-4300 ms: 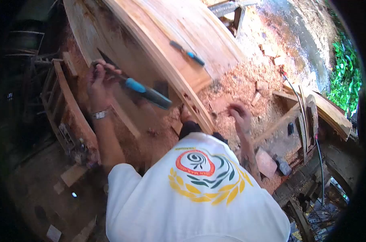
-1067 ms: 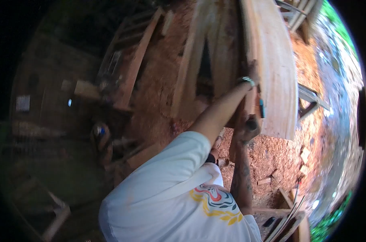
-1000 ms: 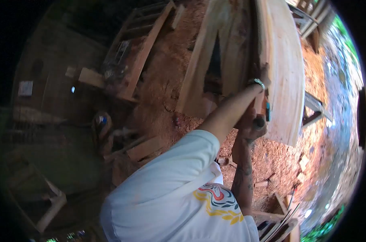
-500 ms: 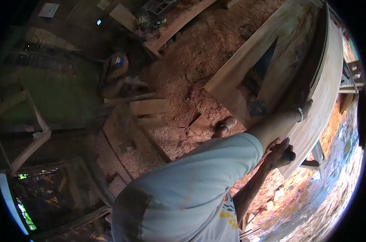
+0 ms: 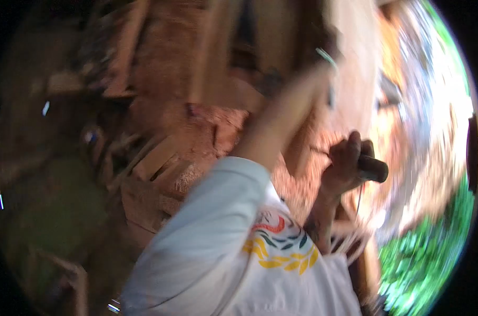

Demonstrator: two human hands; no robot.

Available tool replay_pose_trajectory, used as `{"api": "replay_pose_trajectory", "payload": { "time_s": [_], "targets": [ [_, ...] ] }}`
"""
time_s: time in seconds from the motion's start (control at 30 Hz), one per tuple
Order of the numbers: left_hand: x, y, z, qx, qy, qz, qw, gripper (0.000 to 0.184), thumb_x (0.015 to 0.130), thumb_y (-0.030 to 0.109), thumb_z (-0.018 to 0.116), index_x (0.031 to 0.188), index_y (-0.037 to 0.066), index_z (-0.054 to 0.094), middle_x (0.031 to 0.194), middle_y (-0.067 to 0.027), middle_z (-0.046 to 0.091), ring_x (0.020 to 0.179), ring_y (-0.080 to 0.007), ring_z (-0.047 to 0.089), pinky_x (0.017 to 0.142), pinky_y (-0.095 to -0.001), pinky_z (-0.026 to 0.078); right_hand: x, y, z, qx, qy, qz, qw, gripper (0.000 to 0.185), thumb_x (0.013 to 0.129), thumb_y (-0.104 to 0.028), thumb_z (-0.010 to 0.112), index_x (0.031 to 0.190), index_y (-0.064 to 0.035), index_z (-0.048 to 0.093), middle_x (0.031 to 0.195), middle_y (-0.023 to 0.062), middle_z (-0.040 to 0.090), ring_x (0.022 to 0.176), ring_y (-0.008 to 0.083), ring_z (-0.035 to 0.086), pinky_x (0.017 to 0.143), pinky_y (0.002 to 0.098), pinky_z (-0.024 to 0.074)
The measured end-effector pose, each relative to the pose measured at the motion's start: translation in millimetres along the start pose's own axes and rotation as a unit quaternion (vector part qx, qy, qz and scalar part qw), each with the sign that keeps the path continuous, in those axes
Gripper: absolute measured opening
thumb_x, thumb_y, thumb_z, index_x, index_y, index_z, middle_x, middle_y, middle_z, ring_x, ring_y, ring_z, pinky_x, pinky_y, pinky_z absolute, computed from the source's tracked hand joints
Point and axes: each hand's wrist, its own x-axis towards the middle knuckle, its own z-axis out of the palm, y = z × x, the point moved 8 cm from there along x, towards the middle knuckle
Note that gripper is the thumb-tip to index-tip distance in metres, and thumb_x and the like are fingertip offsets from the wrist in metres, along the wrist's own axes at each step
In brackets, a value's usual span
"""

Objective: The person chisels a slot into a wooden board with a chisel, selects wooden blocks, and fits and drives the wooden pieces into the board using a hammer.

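Dark cylindrical-handled tool (image 5: 373, 169) is near the long pale wooden board (image 5: 356, 100), gripped by my right hand (image 5: 346, 159). My left hand (image 5: 329, 42) is blurred beside the board; I cannot tell its finger state.

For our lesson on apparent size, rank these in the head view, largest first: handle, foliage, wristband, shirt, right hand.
1. Shirt
2. Foliage
3. Right hand
4. Handle, its visible part
5. Wristband, blurred and thin
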Motion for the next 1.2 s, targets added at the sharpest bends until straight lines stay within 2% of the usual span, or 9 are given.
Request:
{"api": "replay_pose_trajectory", "payload": {
  "time_s": [0.33,0.37,0.47,0.6,0.73,0.77,0.9,1.07,1.2],
  "targets": [
    [-16.2,47.9,-28.0,0.138,-0.013,0.099,0.985,0.043,0.074,0.000,0.057,0.115,0.010,0.049,0.118,-0.0259,0.056,0.129,-0.0429,0.046,0.122,-0.0607,0.010,-8.5,-5.2,-39.9,0.301,-0.005,-0.034,0.953,0.029,0.098,-0.015,0.065,0.079,-0.0105,0.043,0.059,0.0010,0.046,0.053,0.0084,0.041,0.050,0.0257,0.0342],
    [-20.4,53.0,-31.6,0.179,-0.012,0.101,0.979,0.041,0.074,0.000,0.056,0.113,0.010,0.049,0.116,-0.0260,0.057,0.128,-0.0433,0.046,0.122,-0.0611,0.010,-5.3,-19.7,-36.4,0.238,-0.014,-0.107,0.965,0.028,0.103,-0.011,0.047,0.077,-0.0112,0.039,0.054,-0.0032,0.033,0.045,0.0079,0.025,0.043,0.0273,0.0238],
    [-26.6,63.4,-40.5,0.200,0.027,0.113,0.973,0.037,0.073,0.000,0.056,0.108,0.010,0.049,0.111,-0.0256,0.058,0.126,-0.0440,0.047,0.122,-0.0624,0.006,-4.5,13.7,-34.0,0.080,0.028,-0.122,0.989,0.024,0.099,-0.009,0.055,0.079,-0.0116,0.042,0.055,-0.0033,0.036,0.047,0.0088,0.034,0.046,0.0256,0.0300],
    [-19.9,57.7,-39.8,0.099,-0.034,0.081,0.991,0.034,0.073,0.001,0.057,0.106,0.009,0.050,0.107,-0.0268,0.058,0.110,-0.0439,0.055,0.101,-0.0519,0.041,-6.2,65.4,-35.3,0.077,0.047,-0.057,0.994,0.021,0.095,-0.009,0.062,0.083,-0.0117,0.045,0.058,-0.0021,0.043,0.051,0.0095,0.044,0.049,0.0254,0.0364],
    [-28.9,79.8,-50.3,0.156,-0.035,0.001,0.987,0.034,0.070,-0.006,0.053,0.101,0.005,0.048,0.098,-0.0254,0.056,0.099,-0.0420,0.056,0.087,-0.0476,0.044,-0.9,-21.1,-36.9,0.260,-0.037,-0.104,0.959,0.025,0.101,-0.015,0.055,0.081,-0.0152,0.040,0.060,-0.0031,0.037,0.048,0.0085,0.032,0.048,0.0262,0.0295],
    [-14.2,37.8,-28.5,0.072,0.040,0.155,0.984,0.034,0.068,-0.006,0.053,0.100,0.006,0.047,0.096,-0.0255,0.056,0.098,-0.0429,0.056,0.087,-0.0471,0.044,-4.5,-21.7,-39.5,0.217,-0.041,-0.114,0.969,0.024,0.101,-0.015,0.056,0.082,-0.0150,0.041,0.061,-0.0029,0.041,0.049,0.0084,0.034,0.049,0.0256,0.0312],
    [-16.7,49.5,-34.1,0.073,-0.019,0.109,0.991,0.033,0.069,-0.007,0.052,0.099,0.005,0.046,0.099,-0.0263,0.056,0.102,-0.0439,0.055,0.092,-0.0479,0.043,-15.7,73.8,-18.8,-0.005,0.056,-0.062,0.997,0.021,0.097,-0.015,0.063,0.084,-0.0131,0.047,0.067,0.0005,0.055,0.054,0.0098,0.043,0.051,0.0259,0.0371],
    [-16.9,39.6,-28.5,0.116,0.006,0.096,0.989,0.035,0.070,-0.009,0.051,0.102,0.005,0.046,0.104,-0.0283,0.057,0.110,-0.0451,0.052,0.097,-0.0502,0.040,0.7,-9.4,-28.6,0.191,-0.038,-0.157,0.968,0.021,0.101,-0.015,0.056,0.084,-0.0138,0.045,0.062,-0.0029,0.042,0.051,0.0089,0.035,0.049,0.0264,0.0314],
    [-8.7,34.4,-22.3,0.076,-0.003,0.113,0.991,0.035,0.070,-0.009,0.051,0.101,0.006,0.046,0.106,-0.0299,0.057,0.111,-0.0459,0.052,0.097,-0.0517,0.039,-9.5,51.4,-13.9,-0.059,-0.004,-0.173,0.983,0.020,0.096,-0.011,0.063,0.086,-0.0121,0.045,0.067,-0.0028,0.050,0.057,0.0098,0.046,0.053,0.0261,0.0406]
  ]
}}
